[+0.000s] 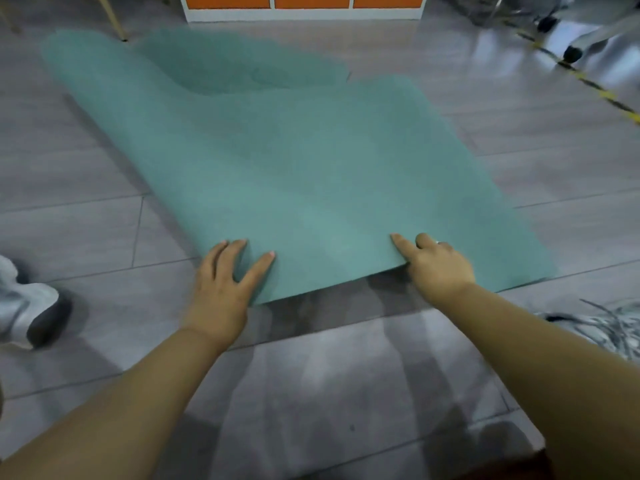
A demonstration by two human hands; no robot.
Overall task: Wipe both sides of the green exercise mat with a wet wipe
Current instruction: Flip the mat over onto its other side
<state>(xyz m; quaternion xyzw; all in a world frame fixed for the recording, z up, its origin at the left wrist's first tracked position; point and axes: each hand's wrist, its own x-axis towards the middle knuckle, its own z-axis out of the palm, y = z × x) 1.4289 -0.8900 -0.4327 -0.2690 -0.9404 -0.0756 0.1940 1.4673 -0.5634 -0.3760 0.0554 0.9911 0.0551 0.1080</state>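
Observation:
The green exercise mat (294,161) stretches away from me across the grey floor, folded over itself at the far end. Its near edge is lifted off the floor, with a shadow beneath it. My left hand (225,282) holds the near left corner, thumb on top and fingers along the side edge. My right hand (436,261) grips the near edge further right, with thumb and forefinger on top and the other fingers hidden underneath. No wet wipe is in view.
A white cabinet with orange doors (304,5) stands behind the mat. Wheeled chair bases (571,53) and yellow-black floor tape (588,81) are at the far right. Shoes show at the left (27,306) and right (602,327) edges. A wooden leg (117,26) stands at the far left.

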